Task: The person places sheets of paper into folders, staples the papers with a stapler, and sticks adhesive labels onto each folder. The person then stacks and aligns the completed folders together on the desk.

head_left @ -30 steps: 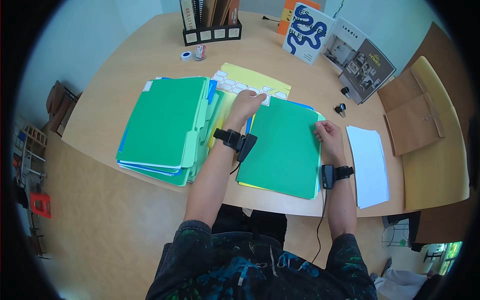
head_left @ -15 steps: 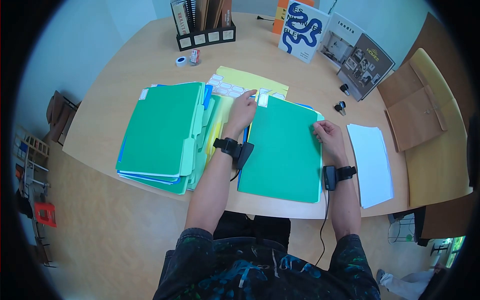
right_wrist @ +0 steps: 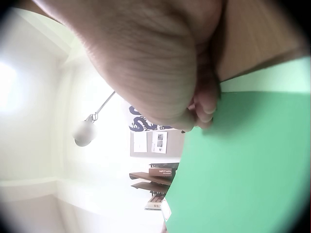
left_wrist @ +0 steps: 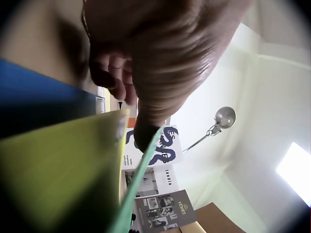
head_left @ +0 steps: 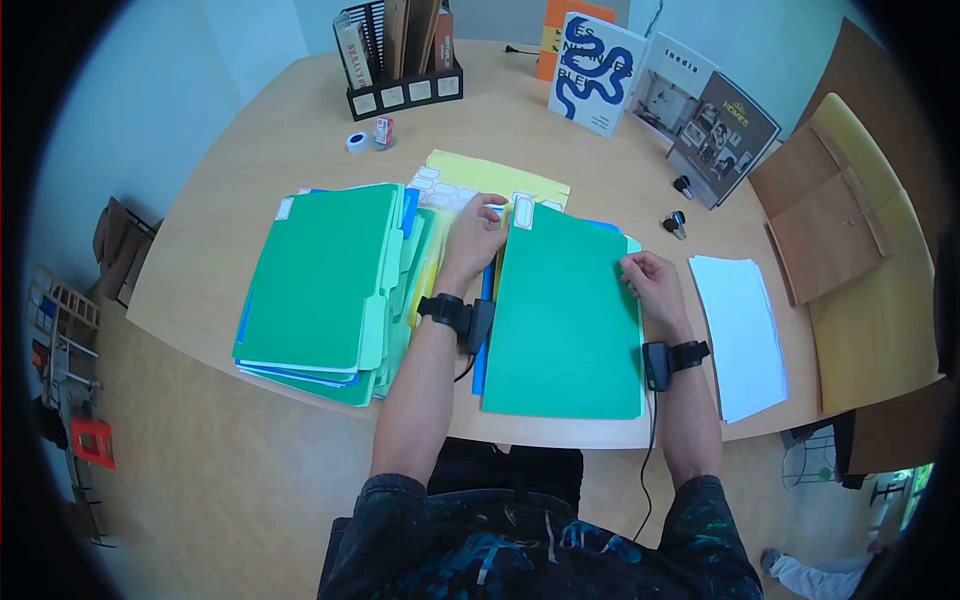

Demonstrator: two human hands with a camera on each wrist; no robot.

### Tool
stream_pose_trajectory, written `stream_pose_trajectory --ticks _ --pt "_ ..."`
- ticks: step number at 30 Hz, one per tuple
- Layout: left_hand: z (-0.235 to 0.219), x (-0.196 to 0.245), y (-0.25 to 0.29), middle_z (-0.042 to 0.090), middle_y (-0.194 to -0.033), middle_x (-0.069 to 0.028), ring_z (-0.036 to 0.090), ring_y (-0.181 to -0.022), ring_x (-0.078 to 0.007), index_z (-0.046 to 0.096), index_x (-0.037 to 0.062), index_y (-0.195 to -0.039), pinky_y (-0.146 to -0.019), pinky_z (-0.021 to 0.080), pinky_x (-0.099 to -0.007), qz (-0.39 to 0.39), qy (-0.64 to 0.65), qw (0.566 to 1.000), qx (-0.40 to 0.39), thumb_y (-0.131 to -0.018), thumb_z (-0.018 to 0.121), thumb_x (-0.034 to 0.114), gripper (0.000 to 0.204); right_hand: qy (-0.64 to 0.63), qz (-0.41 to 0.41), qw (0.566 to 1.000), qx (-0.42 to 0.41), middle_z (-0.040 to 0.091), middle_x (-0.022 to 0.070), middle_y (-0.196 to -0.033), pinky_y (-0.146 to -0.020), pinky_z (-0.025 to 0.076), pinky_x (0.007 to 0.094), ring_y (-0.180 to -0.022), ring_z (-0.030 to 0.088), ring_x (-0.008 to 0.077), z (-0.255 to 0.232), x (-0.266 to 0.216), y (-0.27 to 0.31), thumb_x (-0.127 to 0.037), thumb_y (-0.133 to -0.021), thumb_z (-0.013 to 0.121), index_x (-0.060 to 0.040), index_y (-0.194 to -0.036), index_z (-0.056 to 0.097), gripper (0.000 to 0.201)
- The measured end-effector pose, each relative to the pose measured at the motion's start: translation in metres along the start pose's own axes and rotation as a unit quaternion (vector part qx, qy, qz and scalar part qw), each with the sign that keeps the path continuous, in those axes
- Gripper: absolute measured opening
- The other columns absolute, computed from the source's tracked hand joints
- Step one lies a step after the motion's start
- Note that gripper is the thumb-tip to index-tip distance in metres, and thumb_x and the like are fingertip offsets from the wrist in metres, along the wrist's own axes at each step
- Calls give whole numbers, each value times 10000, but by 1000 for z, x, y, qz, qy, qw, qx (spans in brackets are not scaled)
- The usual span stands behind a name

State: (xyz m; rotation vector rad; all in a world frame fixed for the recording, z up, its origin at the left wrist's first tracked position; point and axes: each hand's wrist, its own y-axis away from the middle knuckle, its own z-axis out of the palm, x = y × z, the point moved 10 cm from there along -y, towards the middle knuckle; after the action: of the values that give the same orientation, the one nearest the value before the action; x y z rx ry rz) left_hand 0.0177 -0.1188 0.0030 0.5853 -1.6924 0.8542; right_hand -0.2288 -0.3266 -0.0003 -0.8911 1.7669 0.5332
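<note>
A green folder [head_left: 565, 310] with a white label at its upper left corner lies between the hands. At its upper left edge is my left hand [head_left: 474, 240], the fingers loosely bent and apart from the thumb. In the left wrist view, the thumb touches the raised edge of the green folder [left_wrist: 138, 182], beside a yellow folder [left_wrist: 63, 165] and a blue one [left_wrist: 39, 90]. My right hand [head_left: 655, 288] pinches the green folder's upper right edge; in the right wrist view its fingertips [right_wrist: 205, 109] bend against the green folder [right_wrist: 238, 170].
A stack of green folders [head_left: 320, 280] lies left, a label sheet [head_left: 440, 190] behind. White papers [head_left: 740, 335] lie right, near keys [head_left: 674, 225] and a yellow bag [head_left: 870, 270]. Standing books [head_left: 596, 75], a black organizer [head_left: 407, 92] and a tape roll [head_left: 357, 142] are farther back.
My left hand has drawn back from the folder's label to its left edge, and the fingers have spread from the thumb. More blue shows along that edge. The right hand stays at the right edge.
</note>
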Motion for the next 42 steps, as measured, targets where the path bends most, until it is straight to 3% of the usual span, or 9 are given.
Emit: stream_pose_trajectory --ticks 5,8,10,16,20,22,25,29,42 --pt "2 25 1 661 -900 -9 604 -777 -55 618 -4 -1242 -683 487 -215 23 22 999 -14 -931 740 175 379 3 -3 1000 2 670 -11 -793 -650 471 222 -708 592 57 -1 0 -2 -258 -1002 650 -19 -1012 695 244" --pt "27 11 7 701 -957 -42 640 -820 -75 620 -19 -1228 -727 512 -228 -93 155 977 -116 -954 721 198 363 0 -5 1000 5 669 -9 -788 -648 471 222 -702 592 58 -1 1 0 -247 -996 656 -15 -1015 696 237" --pt "29 18 5 728 -1028 -106 680 -877 -137 604 -50 -1215 -769 539 -277 -12 117 990 -84 -975 677 184 343 -1 -8 1000 11 669 -7 -786 -646 471 222 -700 592 59 -2 0 -1 -240 -990 664 -11 -1020 698 233" --pt "27 -16 0 732 -1076 -119 695 -943 -148 564 -46 -1265 -833 548 -263 -88 164 979 -86 -970 688 148 374 43 -113 960 254 664 -11 -778 -716 490 252 -687 580 95 -51 -18 9 -244 -954 711 7 -1186 653 347" --pt "31 -24 -3 698 -1140 -145 667 -1029 -155 551 -49 -1285 -883 532 -285 -87 173 976 -98 -955 693 140 406 -12 -35 987 156 675 -20 -797 -683 487 244 -679 586 83 -48 -9 5 -251 -957 715 11 -1136 662 322" --pt "17 -18 -7 644 -1209 -174 619 -1127 -199 577 -30 -1302 -961 497 -339 23 69 997 -29 -941 700 181 435 -101 20 992 66 682 -25 -811 -626 459 218 -669 590 58 -27 -8 5 -263 -960 720 -3 -1080 667 290" --pt "16 18 4 600 -1238 -180 570 -1185 -254 637 25 -1286 -1022 451 -381 119 -139 982 -39 -930 702 239 421 -168 19 984 48 687 -19 -813 -574 409 184 -662 588 30 -15 -10 6 -266 -965 717 -32 -1026 675 246" --pt "24 22 9 608 -1197 -159 577 -1159 -290 694 71 -1235 -1032 439 -391 73 -154 983 -72 -940 692 280 361 -151 41 984 88 675 -23 -803 -563 388 175 -645 565 22 -26 -3 10 -259 -966 715 -36 -1001 684 229" --pt "26 54 13 662 -1105 -111 628 -1088 -279 733 71 -1114 -963 483 -379 164 -203 964 -51 -945 692 267 262 -147 78 984 59 621 -63 -754 -535 323 192 -617 480 3 -24 7 7 -262 -965 713 -76 -932 675 192"
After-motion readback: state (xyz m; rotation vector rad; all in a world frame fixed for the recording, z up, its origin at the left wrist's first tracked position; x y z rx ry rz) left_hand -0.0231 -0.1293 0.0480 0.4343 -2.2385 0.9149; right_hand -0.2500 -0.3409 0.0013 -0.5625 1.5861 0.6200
